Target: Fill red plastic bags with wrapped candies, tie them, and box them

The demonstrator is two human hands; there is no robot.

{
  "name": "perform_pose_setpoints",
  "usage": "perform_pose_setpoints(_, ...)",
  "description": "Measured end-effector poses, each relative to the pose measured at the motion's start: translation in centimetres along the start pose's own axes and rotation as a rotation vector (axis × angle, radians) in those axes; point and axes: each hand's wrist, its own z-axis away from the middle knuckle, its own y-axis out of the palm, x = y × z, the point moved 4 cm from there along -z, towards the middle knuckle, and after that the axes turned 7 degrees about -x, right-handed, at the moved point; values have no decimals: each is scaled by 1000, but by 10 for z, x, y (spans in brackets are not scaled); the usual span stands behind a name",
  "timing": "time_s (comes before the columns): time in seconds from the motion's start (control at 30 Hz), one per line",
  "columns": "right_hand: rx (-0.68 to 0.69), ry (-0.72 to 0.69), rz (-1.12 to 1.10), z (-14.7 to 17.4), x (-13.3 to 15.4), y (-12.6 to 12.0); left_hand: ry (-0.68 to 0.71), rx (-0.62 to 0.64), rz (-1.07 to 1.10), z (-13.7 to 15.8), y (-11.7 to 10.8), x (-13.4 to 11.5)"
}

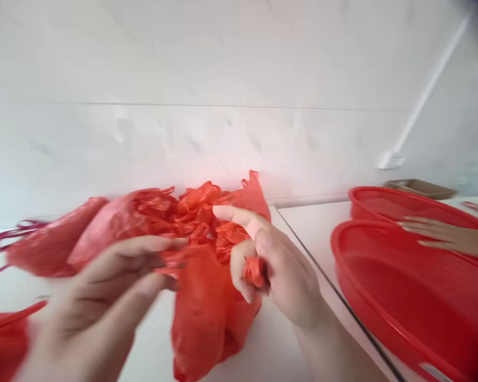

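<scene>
Between my hands a red plastic bag (207,313) hangs down over the white table. My left hand (115,297) pinches one gathered part of the bag near its top, between thumb and fingers. My right hand (274,260) has its lower fingers curled round another bunched part, while its index finger points out to the left. Just behind lies a heap of crumpled red plastic bags (199,207). What the bag contains, if anything, I cannot make out.
Full pinkish-red bags (107,233) lie at the left by the tiled wall (183,143). Another red item (3,339) is at lower left. Two red plastic baskets (366,276) stand on the right, with another person's hand (446,233) over them. A brown tray (422,187) is behind.
</scene>
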Motion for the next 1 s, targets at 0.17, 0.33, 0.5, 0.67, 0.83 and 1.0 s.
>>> perform_pose_setpoints(0.17, 219, 232, 315, 2, -29, 6, 159, 237, -173, 3, 21, -4)
perform_pose_setpoints(0.33, 112, 262, 289, -10, -44, 4, 388, 313, -168, 5, 25, -11)
perform_pose_setpoints(0.5, -29, 209, 265, -16, -42, 0, 596, 186, -272, 8, 30, -16)
perform_pose_setpoints(0.67, -89, 285, 235, -14, -38, -5, 683, 296, -406, 8, 46, -2)
perform_pose_setpoints(0.83, 137, 257, 322, -17, -38, -24, 378, 252, -353, -4, 41, 16)
perform_pose_setpoints(1.0, 367, 115, 264, -21, -37, -32, -156, 383, 11, -3, 45, 33)
